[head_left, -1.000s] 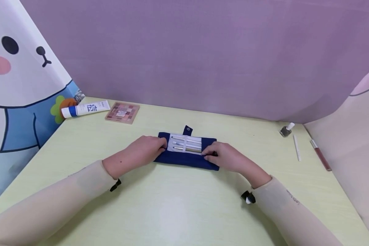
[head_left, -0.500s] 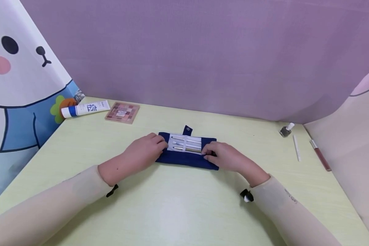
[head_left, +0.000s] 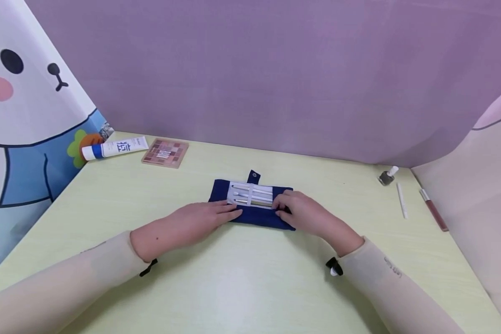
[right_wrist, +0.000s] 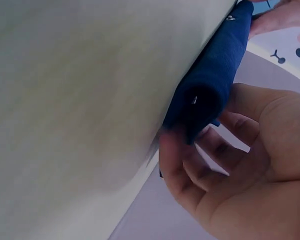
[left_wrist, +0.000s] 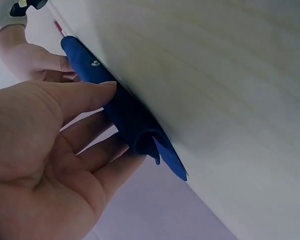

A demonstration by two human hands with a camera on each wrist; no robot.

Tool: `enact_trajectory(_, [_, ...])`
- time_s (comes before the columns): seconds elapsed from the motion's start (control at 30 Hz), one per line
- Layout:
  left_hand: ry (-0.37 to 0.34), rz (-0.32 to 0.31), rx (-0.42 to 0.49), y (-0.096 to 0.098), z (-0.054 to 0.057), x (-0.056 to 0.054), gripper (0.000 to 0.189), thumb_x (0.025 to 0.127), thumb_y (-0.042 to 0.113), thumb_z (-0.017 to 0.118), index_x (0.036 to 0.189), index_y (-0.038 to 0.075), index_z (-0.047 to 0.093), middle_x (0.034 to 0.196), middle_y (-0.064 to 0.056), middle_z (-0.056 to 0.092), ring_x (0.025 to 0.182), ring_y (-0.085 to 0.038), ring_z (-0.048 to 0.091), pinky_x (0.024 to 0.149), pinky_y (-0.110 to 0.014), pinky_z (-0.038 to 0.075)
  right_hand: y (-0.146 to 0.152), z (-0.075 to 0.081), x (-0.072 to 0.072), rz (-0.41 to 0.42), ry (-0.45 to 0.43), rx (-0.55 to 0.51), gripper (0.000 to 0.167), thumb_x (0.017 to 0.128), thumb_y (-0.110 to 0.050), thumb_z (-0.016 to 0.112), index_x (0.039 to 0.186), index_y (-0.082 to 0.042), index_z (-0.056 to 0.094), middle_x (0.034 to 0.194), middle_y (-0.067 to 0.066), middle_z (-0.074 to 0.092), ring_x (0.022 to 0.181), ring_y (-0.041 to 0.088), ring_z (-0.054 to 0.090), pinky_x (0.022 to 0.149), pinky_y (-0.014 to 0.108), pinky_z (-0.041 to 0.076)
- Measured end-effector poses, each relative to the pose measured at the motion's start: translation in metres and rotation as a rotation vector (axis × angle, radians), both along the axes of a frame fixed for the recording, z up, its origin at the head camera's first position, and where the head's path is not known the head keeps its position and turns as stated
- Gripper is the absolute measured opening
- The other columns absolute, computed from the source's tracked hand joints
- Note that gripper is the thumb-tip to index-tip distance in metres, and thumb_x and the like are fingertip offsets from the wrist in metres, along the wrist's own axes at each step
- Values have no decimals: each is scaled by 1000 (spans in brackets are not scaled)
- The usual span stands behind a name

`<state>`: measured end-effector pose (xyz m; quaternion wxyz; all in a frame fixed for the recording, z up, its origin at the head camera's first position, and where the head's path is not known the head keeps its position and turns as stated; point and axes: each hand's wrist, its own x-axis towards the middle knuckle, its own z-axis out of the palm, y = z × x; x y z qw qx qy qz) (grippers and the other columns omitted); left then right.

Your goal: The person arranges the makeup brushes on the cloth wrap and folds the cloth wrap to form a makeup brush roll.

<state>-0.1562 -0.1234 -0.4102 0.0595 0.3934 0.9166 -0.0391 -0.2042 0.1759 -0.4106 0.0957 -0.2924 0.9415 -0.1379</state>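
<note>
A navy roll-up case point(head_left: 259, 216) lies on the table, its front part rolled over and its back part spread flat. Slim white sticks point(head_left: 254, 195) and a gold one sit under a white strap on its pale lining. My left hand point(head_left: 192, 222) holds the rolled part left of centre; in the left wrist view its thumb is near a metal snap point(left_wrist: 95, 63) and its fingers are on the other side of the roll. My right hand point(head_left: 302, 211) grips the right end with curled fingers. In the right wrist view, fingers point(right_wrist: 172, 155) reach around the roll's open end.
A white tube with a blue band point(head_left: 116, 147) and a checkered makeup palette point(head_left: 165, 153) lie at the back left. At the right are a dark nail polish bottle point(head_left: 387, 176), a thin white stick point(head_left: 402, 200) and a lip gloss tube point(head_left: 434, 209). A snap tab point(head_left: 253, 176) sticks out behind the case.
My left hand has left the case's left end and moved toward me and to the right, onto the front roll, fingers straighter. My right hand stays at the right end.
</note>
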Motion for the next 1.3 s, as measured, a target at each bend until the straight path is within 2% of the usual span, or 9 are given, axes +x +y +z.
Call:
enact_trajectory(0.13, [-11,-6,35,-2,-2,-3,53,108,0,57,158,15,53,160,-10,59,149,-30,57,111,-46,57,-1,-2,3,0,135,6,21,99,-16,78,119,-12,75,121,7,71,105,25,59,95,44,55])
enact_trajectory(0.3, [-17,-28,70,-3,-2,-6,50,108,3,57,157,14,56,158,-10,60,147,-30,59,113,-46,56,-2,-2,6,17,186,-14,26,96,-13,80,121,-10,74,121,7,71,105,24,61,93,42,57])
enact_trajectory(0.47, [-13,-45,86,-4,-2,-7,47,108,5,59,155,13,58,157,-10,62,145,-30,61,113,-45,56,-4,1,10,89,204,-7,24,97,-6,78,120,-8,74,117,8,74,106,22,72,91,40,63])
enact_trajectory(0.63, [-19,-49,92,-4,-1,-7,47,108,7,60,155,13,58,156,-10,62,146,-30,60,114,-46,56,-1,0,17,171,248,21,24,99,-6,75,122,-11,76,118,6,76,108,22,74,92,38,64])
enact_trajectory(0.83, [-48,-32,85,-7,0,-10,49,109,13,60,158,20,55,158,-7,61,147,-27,60,118,-51,52,8,-3,27,294,334,33,26,101,-17,76,127,-12,77,119,6,78,110,22,75,94,38,64])
enact_trajectory(0.93, [-83,-20,114,-10,1,-13,50,109,14,62,158,23,55,158,-5,61,146,-28,61,119,-52,51,12,-3,31,314,336,41,36,99,-21,78,133,-11,74,125,7,77,116,24,74,98,40,63])
enact_trajectory(1.1, [-145,-30,204,-18,0,-21,50,105,10,68,153,20,61,153,-3,66,136,-28,68,111,-46,58,16,-3,31,311,291,45,46,96,-13,80,141,-12,69,132,8,75,123,26,73,102,42,62])
enact_trajectory(1.17, [-178,-28,220,-21,1,-24,49,105,10,69,153,19,62,151,-3,68,133,-27,70,108,-46,59,17,-3,30,311,283,43,46,96,-9,79,142,-11,69,132,8,76,122,25,73,101,41,63])
enact_trajectory(1.3, [-255,0,232,-24,3,-30,48,106,11,67,153,21,61,153,-2,66,136,-26,68,110,-46,58,20,-2,27,300,259,29,46,99,-5,74,143,-11,67,129,7,76,117,22,75,96,38,64])
